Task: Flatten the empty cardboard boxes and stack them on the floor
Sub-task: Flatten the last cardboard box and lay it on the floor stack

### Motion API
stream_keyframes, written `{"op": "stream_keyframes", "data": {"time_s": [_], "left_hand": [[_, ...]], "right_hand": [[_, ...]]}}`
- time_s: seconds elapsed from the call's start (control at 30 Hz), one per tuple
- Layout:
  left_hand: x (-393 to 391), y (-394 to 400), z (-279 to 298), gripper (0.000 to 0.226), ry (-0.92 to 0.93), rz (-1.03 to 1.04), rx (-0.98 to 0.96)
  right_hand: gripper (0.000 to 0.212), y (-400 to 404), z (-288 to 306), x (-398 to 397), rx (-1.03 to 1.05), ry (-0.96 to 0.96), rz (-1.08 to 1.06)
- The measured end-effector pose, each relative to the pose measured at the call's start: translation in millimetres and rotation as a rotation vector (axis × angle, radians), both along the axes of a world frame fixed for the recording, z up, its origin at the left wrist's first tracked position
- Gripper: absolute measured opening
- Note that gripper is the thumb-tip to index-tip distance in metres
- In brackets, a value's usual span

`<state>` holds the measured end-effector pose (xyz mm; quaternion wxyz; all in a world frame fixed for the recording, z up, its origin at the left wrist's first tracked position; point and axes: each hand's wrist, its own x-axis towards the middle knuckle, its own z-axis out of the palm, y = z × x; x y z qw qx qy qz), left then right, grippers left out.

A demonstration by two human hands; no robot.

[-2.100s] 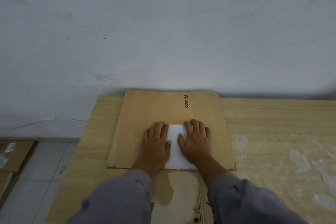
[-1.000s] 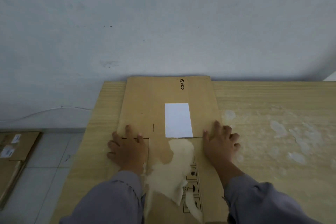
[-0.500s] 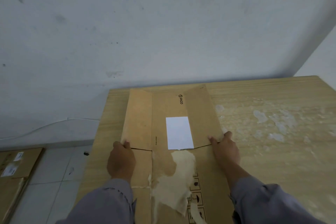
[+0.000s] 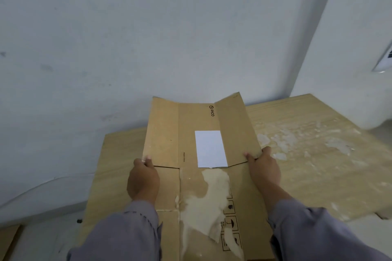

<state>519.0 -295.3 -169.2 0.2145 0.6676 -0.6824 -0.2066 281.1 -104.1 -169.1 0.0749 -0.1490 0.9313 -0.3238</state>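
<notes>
Evidently gripped at both side edges, left hand (image 4: 143,178) and right hand (image 4: 263,168) closed on flattened cardboard box (image 4: 203,154), for lifting off table (image 4: 318,154).

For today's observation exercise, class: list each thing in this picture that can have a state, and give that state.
cardboard box: flattened, on the table, side panels lifted.
white label: stuck on, intact.
left hand: grip shut on box's left edge.
right hand: grip shut on right edge.
table: surface patchy, worn.

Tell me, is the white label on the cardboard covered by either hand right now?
No, the white label lies bare in the middle of the cardboard, while the left hand and right hand grip its side edges.
</notes>
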Motion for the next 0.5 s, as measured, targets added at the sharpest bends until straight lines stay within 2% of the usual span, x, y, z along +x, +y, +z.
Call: {"op": "stream_keyframes", "data": {"time_s": [0.23, 0.5], "left_hand": [[-99.2, 51.1, 32.6, 0.045, 0.073, -0.124, -0.019], [-248.5, 175.8, 42.9, 0.046, 0.12, -0.324, 0.043]], "right_hand": [[0.037, 82.5, 34.0, -68.3, -0.079, 0.037, -0.124], [0.036, 238.9, 57.6, -173.0, -0.031, 0.065, -0.329]]}}
